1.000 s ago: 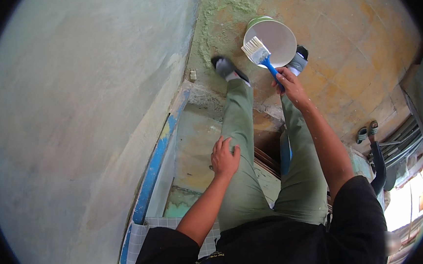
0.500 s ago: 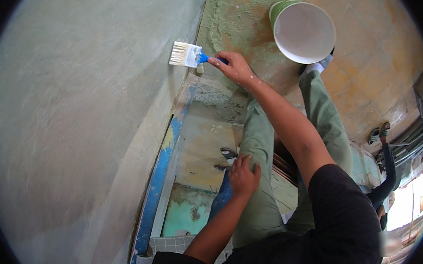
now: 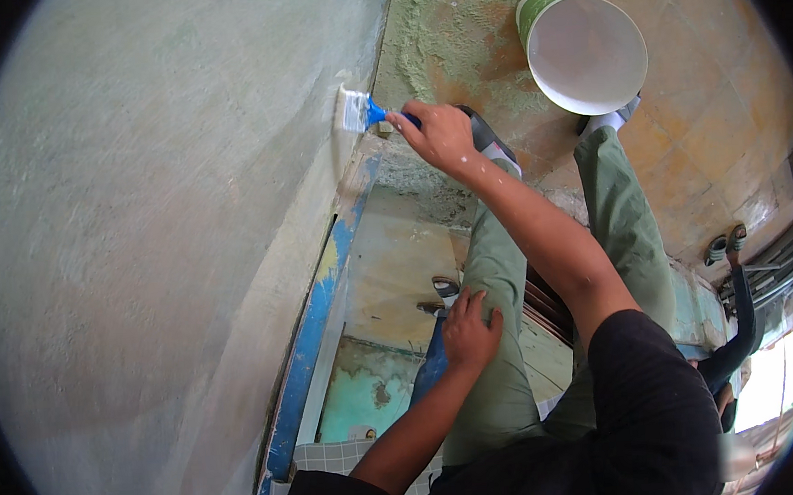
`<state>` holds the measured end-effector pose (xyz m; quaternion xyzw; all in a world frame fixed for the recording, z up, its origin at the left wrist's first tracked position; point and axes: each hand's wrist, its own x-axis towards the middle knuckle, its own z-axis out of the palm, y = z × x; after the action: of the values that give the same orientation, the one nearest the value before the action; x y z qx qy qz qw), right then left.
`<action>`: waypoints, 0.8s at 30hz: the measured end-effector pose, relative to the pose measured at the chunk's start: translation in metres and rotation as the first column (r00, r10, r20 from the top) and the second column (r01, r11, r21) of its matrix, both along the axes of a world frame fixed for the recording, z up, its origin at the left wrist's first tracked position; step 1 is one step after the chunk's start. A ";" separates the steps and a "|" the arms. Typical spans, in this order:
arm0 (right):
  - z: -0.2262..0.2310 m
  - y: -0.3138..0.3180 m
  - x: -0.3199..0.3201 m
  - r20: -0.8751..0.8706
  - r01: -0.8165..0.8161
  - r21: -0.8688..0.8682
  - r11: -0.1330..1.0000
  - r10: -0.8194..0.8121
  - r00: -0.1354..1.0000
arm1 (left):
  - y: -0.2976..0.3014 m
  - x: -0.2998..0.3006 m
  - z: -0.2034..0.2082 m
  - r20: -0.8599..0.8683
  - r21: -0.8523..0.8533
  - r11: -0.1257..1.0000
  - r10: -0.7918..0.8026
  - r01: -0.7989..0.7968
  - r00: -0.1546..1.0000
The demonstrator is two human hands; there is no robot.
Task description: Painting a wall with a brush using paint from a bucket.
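Observation:
My right hand [image 3: 439, 136] grips the blue handle of a paintbrush [image 3: 353, 111]. Its whitened bristles are pressed to the grey plastered wall [image 3: 180, 171], low down by the corner where wall and floor meet. A faint wet smear shows beside the bristle tips. White splashes dot my right hand and wrist. My left hand [image 3: 472, 332] lies flat on my left trouser leg, fingers apart, holding nothing. Beyond my right hand, a green and white bucket [image 3: 587, 55] stands by my right foot, with whitish contents.
A chipped blue frame [image 3: 309, 332] runs along the wall's foot on the left. Crumbly green debris [image 3: 428, 34] lies on the tiled floor [image 3: 698, 88]. At the right edge is another person's dark-sleeved arm or leg [image 3: 738, 325] near sandals. More sandalled feet [image 3: 443, 287] show below my left leg.
The brush has come against the wall, its spread bristles now pressed together. The view has shifted slightly, and my left shoe now shows. My left hand stays on my leg.

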<state>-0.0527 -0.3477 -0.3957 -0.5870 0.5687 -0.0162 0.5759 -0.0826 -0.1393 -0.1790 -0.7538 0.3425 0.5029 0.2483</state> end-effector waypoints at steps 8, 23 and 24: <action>-0.072 0.020 -0.021 -0.171 0.058 0.184 0.981 -0.027 0.985 | -0.006 -0.012 -0.008 -0.026 -0.002 0.999 -0.039 0.039 0.999; -0.074 0.038 0.001 -0.147 -0.011 0.240 0.971 0.047 0.988 | -0.013 -0.013 -0.009 -0.022 -0.005 0.999 -0.043 0.043 0.999; -0.071 0.028 0.014 -0.110 0.016 0.219 0.976 0.009 0.994 | -0.011 -0.012 -0.010 -0.022 -0.029 0.999 -0.045 0.045 0.999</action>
<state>-0.0384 -0.3193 -0.4666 -0.5188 0.5989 0.0782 0.6050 -0.0942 -0.1500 -0.1888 -0.7435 0.3692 0.5008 0.2451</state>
